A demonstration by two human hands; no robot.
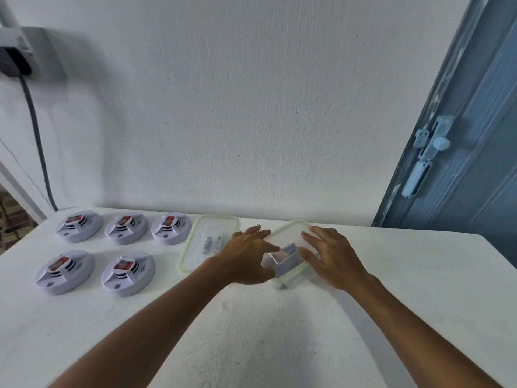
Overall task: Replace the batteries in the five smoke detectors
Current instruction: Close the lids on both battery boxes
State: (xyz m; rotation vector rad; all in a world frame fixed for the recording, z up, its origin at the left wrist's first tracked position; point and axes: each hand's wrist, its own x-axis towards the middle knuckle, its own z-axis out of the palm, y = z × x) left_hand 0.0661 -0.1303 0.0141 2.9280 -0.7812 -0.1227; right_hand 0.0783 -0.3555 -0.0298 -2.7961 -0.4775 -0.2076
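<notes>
Five white smoke detectors lie on the white surface [251, 317] at the left, each with a red-labelled part on its upturned face. Three form the far row: far-left detector [79, 226], far-middle detector [126, 228], far-right detector [171, 228]. Two form the near row: near-left detector [65, 271], near-right detector [128, 274].

Just right of the far row lies a clear lid [195, 247] with a pale green rim. Two loose batteries [211, 244] rest side by side on it.

Right of the lid, a clear container [291, 239] is tilted, with its near end raised off the surface. Small bluish items inside are blurred and cannot be identified.

The left hand [246, 259] touches the container's left side with fingers spread and nearly straight; the thumb lies at the near-left corner. The right hand [330, 259] rests against the container's right side, fingers extended over its rim. Neither hand curls around the container.

A blue door [461, 135] with a latch stands at the right. A dark cable [36, 135] hangs down the white wall at far left.
</notes>
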